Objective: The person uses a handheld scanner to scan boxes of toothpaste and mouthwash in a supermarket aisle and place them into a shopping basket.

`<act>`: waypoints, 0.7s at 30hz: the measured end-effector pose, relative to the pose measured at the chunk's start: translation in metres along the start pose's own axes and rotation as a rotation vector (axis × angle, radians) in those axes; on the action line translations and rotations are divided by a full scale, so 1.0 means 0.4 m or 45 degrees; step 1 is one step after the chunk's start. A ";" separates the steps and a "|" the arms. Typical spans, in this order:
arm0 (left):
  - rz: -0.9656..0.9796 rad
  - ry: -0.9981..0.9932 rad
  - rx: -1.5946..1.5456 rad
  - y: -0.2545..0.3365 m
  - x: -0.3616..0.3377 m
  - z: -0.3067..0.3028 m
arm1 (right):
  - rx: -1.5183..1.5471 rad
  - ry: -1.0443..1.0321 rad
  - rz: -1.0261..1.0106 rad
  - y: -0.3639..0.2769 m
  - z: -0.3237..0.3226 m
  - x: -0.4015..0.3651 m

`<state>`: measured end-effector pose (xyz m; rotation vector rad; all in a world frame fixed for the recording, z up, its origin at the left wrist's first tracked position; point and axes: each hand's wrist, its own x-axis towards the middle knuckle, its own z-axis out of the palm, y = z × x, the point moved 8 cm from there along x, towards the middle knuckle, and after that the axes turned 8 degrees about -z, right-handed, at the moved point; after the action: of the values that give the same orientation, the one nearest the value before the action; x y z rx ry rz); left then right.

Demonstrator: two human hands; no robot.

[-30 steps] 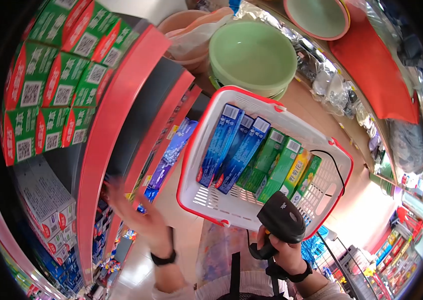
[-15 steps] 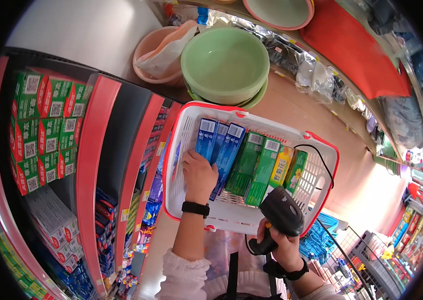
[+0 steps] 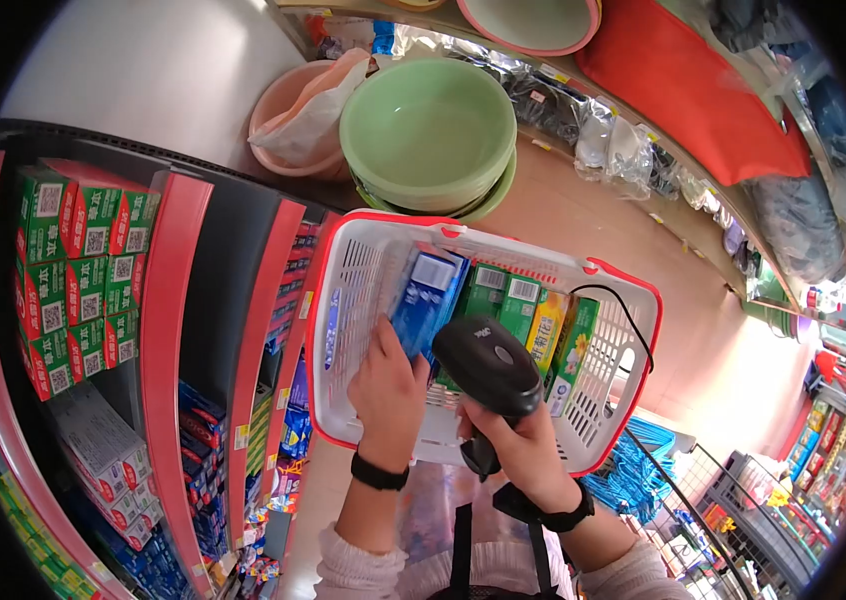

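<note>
My left hand (image 3: 388, 390) is closed on the near end of a blue toothpaste box (image 3: 425, 300), tilted in the basket with its white barcode label facing up. More blue boxes are partly hidden behind it. My right hand (image 3: 523, 445) grips a black barcode scanner (image 3: 491, 365) by its handle, its head over the boxes beside the blue one. Green boxes (image 3: 518, 310), a yellow box (image 3: 546, 325) and a green box with a flower (image 3: 577, 340) stand to the right. All of them sit in a white slotted basket (image 3: 618, 350) with a red rim.
Shelves with red edges (image 3: 171, 330) on the left hold stacked green-and-red boxes (image 3: 83, 275). Green basins (image 3: 428, 130) and a pink bin (image 3: 288, 110) stand beyond the basket. A black cable (image 3: 628, 310) loops over the basket's right side. Blue hangers (image 3: 633, 465) lie at lower right.
My right hand has brought the scanner left and up, toward the blue boxes. My left hand has taken hold of a blue box and tipped it, turning its label upward.
</note>
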<state>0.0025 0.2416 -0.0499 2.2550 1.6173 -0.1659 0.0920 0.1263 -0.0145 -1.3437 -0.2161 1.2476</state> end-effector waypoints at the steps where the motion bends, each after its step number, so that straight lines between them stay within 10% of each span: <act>1: 0.085 0.049 -0.037 0.005 -0.027 -0.020 | 0.046 0.027 -0.022 -0.003 0.009 0.005; 11: 0.062 0.283 -0.451 -0.110 -0.177 -0.226 | 0.098 0.112 -0.300 -0.033 -0.030 -0.120; 16: -0.107 -0.081 -1.925 -0.215 -0.235 -0.124 | -0.066 0.054 -0.287 -0.027 0.050 -0.118; 21: -0.642 -0.423 -2.527 -0.271 -0.312 -0.006 | -0.044 -0.080 -0.089 0.025 0.140 -0.140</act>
<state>-0.1411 0.1613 -0.0341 0.2770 1.0272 0.6268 0.0229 0.1148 0.0234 -1.3168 -0.3271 1.2332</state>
